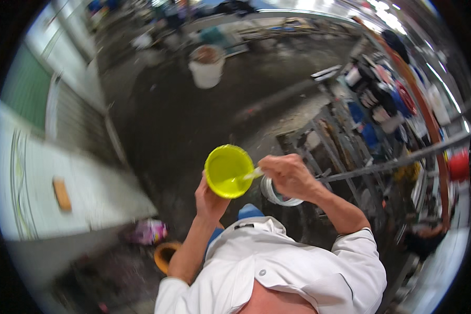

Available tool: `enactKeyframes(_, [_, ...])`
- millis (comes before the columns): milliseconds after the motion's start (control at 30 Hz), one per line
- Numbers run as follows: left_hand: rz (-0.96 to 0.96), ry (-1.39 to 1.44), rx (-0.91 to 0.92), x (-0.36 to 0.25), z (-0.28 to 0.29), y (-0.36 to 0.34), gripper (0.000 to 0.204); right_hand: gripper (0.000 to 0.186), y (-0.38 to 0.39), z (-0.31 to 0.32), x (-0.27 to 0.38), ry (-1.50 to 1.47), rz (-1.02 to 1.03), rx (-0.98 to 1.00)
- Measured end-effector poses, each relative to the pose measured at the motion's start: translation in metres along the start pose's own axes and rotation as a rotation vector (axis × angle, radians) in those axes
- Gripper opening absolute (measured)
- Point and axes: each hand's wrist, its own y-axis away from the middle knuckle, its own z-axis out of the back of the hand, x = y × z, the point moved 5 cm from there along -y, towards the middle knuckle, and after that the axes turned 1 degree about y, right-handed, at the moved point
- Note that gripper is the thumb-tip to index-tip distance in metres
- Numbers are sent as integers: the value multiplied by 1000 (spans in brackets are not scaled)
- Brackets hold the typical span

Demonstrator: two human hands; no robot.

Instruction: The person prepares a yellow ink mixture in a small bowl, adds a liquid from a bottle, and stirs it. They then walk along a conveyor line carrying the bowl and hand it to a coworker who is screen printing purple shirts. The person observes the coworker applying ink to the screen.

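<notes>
My left hand (210, 198) is closed around the lower left side of a bright yellow-green tub (214, 163). The tub's open mouth faces up toward me. Its inside is the same yellow-green, and whether that is liquid or bare wall I cannot tell. My right hand (287, 175) grips a pale, whitish stick (253, 175) whose far end reaches over the rim into the tub. What is at that end is blurred. Below and behind my right hand is a round container with a pale rim (271, 194), partly hidden by the hand and forearm.
A white bucket (206, 75) with brownish contents stands on the dark floor (157, 112) ahead. Metal racks (345, 178) crowded with cans and tools line the right. A pale wall (89, 188) runs along the left. A pink-purple bag (150, 232) and an orange ring-shaped thing (165, 256) lie lower left.
</notes>
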Motion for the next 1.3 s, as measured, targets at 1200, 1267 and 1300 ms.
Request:
enactKeyframes(1200, [747,-158,33,36,-203,-752,41,6,-338,285,-461,207,-680,-527])
enactKeyframes(1267, [802,-194,14,50,-217,-784,40,5,-343,293,-496,-22,-875,-612])
enactKeyframes(1300, [829,-213,4,59,-222,-799,40,5,-345,295,-515,-141,-968,-654])
